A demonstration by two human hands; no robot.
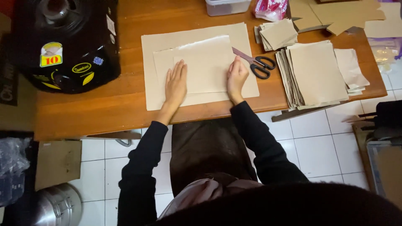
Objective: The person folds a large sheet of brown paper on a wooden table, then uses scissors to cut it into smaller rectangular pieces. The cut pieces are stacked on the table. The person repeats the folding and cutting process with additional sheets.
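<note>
Left hand (pixel 176 85) flat, fingers spread, on folded brown paper (pixel 201 67); right hand (pixel 237 76) curled, fingertips pressing its right edge. Scissors (pixel 257 63) just beside. Paper stacks (pixel 314 73) crowding wooden bench (pixel 104 104) right end.

On the wooden table (pixel 104 104) the left hand (pixel 176 86) lies flat, fingers stretched, on a folded sheet of brown paper (pixel 205 62) that rests on a larger brown sheet (pixel 150 71). The right hand (pixel 237 77) presses the right edge of the folded sheet. Black-handled scissors (pixel 257 63) lie just beside this hand, and stacks of brown paper pieces (pixel 316 73) lie further right.
</note>
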